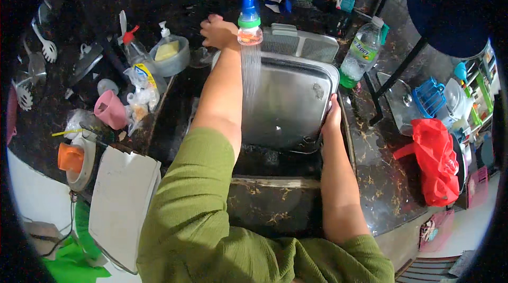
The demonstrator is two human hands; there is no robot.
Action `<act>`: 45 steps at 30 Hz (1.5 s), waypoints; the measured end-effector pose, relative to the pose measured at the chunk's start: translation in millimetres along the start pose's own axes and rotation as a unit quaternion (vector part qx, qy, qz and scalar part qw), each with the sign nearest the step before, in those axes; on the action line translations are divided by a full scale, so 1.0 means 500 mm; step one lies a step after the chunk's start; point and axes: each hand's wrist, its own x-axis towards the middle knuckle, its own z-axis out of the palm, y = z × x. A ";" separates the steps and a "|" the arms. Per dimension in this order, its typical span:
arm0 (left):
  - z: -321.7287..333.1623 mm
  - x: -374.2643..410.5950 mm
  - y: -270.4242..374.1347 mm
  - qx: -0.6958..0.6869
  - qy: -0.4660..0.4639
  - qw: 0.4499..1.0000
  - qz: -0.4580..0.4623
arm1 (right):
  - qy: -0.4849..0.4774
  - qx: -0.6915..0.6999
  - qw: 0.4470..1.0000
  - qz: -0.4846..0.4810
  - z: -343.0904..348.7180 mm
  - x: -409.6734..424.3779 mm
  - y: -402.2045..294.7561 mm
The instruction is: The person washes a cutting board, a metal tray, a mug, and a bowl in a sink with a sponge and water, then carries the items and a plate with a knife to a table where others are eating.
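Water streams from a blue faucet with a clear spray head (250, 31) onto a rectangular metal tray (285, 100), which stands tilted in the dark sink (274, 170). My right hand (333, 114) grips the tray's right edge. Beyond the tray's top left corner, my left hand (220, 31) is raised beside the faucet with its fingers curled; whether it touches anything is unclear. Behind the tray lies a grey metal piece with mesh panels (317, 47).
Left of the sink are a soap tub (178, 61) with a yellow sponge, a pink cup (111, 110) and a red-capped bottle (137, 49). To the right stand a plastic bottle with green liquid (361, 53), a black metal stand (401, 76) and a red plastic bag (434, 160).
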 end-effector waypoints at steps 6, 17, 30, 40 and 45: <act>-0.055 0.015 -0.052 0.181 0.036 0.960 0.211 | 0.006 -0.040 0.999 0.013 0.057 -0.011 -0.016; -0.241 -0.008 -0.452 -0.130 -0.672 0.687 -0.242 | -0.069 -0.043 0.965 -0.249 0.144 -0.035 -0.027; -0.315 0.075 -0.424 -0.157 -0.488 0.817 -0.265 | -0.276 -0.093 0.937 0.191 0.066 -0.003 0.042; -0.522 0.090 -0.166 -0.106 -0.282 0.944 0.136 | -0.097 -0.285 0.953 0.042 0.271 0.030 0.258; -0.577 0.051 -0.106 0.013 -0.160 0.945 0.286 | -0.056 0.012 0.978 0.199 0.292 0.098 0.331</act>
